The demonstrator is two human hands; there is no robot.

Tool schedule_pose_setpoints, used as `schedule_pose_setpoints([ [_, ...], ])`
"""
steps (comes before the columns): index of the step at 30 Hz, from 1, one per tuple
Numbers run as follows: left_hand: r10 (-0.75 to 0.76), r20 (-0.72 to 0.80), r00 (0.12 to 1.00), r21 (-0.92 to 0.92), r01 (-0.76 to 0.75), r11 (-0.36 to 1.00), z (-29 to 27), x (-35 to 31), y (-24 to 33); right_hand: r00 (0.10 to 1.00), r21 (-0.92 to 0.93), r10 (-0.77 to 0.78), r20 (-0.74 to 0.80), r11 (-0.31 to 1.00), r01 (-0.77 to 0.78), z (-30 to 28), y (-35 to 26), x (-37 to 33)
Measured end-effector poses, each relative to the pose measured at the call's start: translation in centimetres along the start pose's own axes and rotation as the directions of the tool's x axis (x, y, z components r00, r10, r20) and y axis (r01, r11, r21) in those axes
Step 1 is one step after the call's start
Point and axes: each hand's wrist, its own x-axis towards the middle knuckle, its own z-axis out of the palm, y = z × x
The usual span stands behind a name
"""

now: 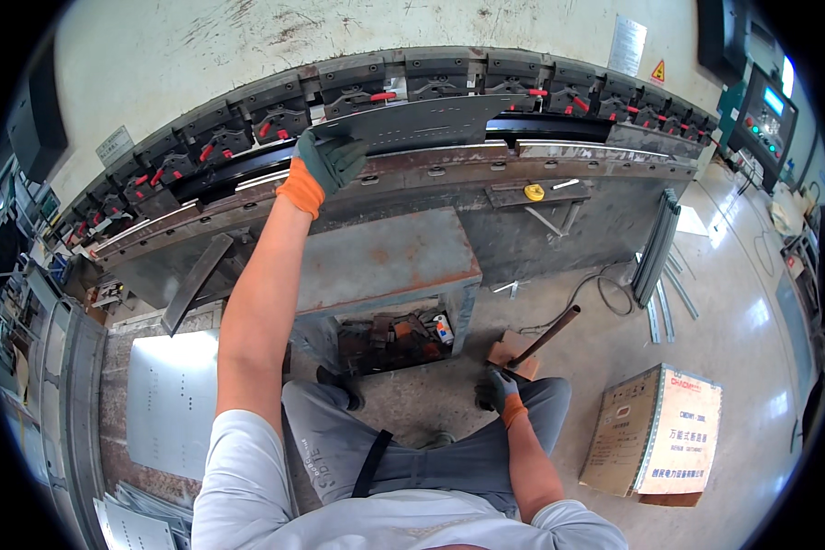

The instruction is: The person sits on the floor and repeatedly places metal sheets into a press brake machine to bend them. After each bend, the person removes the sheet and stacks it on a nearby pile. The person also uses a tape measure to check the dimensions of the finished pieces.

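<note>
And there it is: the dark metal sheet (431, 126) is seen just beyond the surface (376, 252), held up along the long pale machine (275, 55) and its row of red-handled clamps. The sheet's left end is covered by the left hand (332, 165), gloved in dark green with an orange cuff; its fingers are laid nearly side by side across the near face, though whether the edge is pinched by the thumb cannot be told. Over to the near right of the surface, the right hand (501, 392) is lowered beside the thigh, close to the foot of a slanted brown pipe (548, 337); whether its fingers are clamped on anything cannot be told. Dark scrap pieces (385, 341) are heaped underneath the surface. To its far right, a yellow tape measure (534, 192) is set on a small shelf (504, 196), and long metal strips (660, 252) are stood upright farther right. A carton (651, 435) is placed to the near right of the surface, a pale perforated sheet (171, 403) to its near left.
</note>
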Motion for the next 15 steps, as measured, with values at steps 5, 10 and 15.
schedule_pose_setpoints([
  [5,-0.048,0.179,0.983,-0.188,0.082,0.979,-1.7,0.9,0.5,0.998,-0.050,-0.053,-0.020,0.997,0.052,0.7,-0.1,-1.1],
  [10,-0.061,0.315,0.947,-0.330,0.170,0.928,-6.5,0.2,-4.9,0.988,-0.092,-0.125,0.088,0.987,0.133,1.6,-0.7,-1.2],
  [15,-0.056,-0.028,0.998,-0.184,0.050,0.982,-1.4,-6.9,-14.1,0.686,-0.211,-0.537,0.491,0.691,0.691,13.0,-3.8,-8.3],
])
